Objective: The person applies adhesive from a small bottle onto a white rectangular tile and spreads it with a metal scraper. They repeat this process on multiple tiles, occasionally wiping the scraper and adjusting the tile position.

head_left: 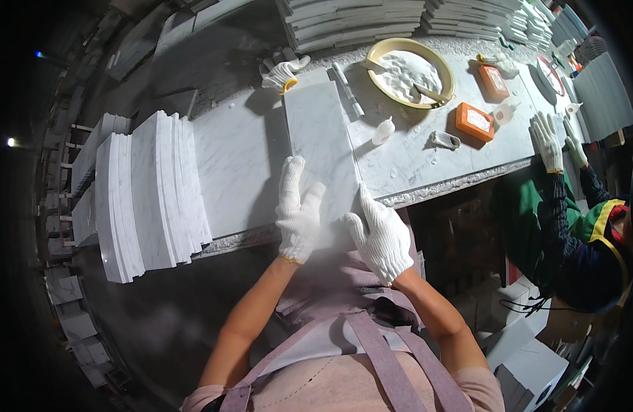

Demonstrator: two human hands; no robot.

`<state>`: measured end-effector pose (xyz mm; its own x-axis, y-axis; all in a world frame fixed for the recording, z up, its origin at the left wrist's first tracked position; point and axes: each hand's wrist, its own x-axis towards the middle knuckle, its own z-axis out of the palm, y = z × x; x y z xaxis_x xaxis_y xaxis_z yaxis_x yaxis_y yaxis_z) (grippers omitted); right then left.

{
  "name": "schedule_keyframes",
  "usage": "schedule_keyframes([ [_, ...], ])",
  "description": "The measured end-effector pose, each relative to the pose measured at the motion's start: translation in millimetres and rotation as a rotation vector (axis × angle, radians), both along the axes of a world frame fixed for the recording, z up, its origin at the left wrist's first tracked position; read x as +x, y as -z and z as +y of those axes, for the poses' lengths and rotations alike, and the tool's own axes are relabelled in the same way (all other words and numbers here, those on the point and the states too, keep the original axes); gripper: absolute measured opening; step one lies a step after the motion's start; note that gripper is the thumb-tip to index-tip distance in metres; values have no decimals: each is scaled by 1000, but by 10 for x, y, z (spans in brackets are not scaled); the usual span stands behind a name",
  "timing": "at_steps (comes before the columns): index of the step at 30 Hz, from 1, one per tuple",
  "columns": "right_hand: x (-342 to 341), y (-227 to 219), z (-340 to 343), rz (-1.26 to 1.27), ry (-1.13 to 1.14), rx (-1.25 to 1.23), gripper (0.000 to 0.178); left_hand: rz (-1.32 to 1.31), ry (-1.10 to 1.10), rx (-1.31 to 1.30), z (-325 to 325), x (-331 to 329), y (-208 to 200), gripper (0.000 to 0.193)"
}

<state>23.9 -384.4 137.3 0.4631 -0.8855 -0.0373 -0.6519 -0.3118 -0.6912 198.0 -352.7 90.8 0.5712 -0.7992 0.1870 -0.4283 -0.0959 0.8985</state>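
A long grey-white marble tile (pixel 318 120) lies in front of me, its near end pointing toward my body. My left hand (pixel 299 213), in a white knitted glove, rests on the tile's left side with its fingers apart. At the right edge of the tile is my right hand (pixel 380 237), gloved too, fingers stretched forward and thumb spread. Neither hand is wrapped round anything. Beyond the tile's far end lies a loose white glove (pixel 283 73). A white tube-like stick (pixel 347 90) lies along its right side.
Stacked marble tiles (pixel 155 189) stand at the left; more piles (pixel 358 20) line the back. On the right side of the table (pixel 416 161) are a yellow bowl (pixel 448 79) of white powder, orange boxes (pixel 475 121) and a small bottle (pixel 383 131). A gloved co-worker (pixel 570 226) is at the right.
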Motion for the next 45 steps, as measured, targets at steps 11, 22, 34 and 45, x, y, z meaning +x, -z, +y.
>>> schedule_keyframes([
  [11,-415,94,-53,-493,75,422,64,-175,96,119,62,46,-159,56],
  [22,-983,-24,-313,-979,213,402,64,-790,337,-11,-918,-17,-504,65],
  [34,-1111,-332,-1461,-546,414,-40,63,-658,467,-83,-1527,-255,-375,26],
  [45,-751,13,-2370,118,145,-473,29,55,93,-132,-365,409,-327,34],
])
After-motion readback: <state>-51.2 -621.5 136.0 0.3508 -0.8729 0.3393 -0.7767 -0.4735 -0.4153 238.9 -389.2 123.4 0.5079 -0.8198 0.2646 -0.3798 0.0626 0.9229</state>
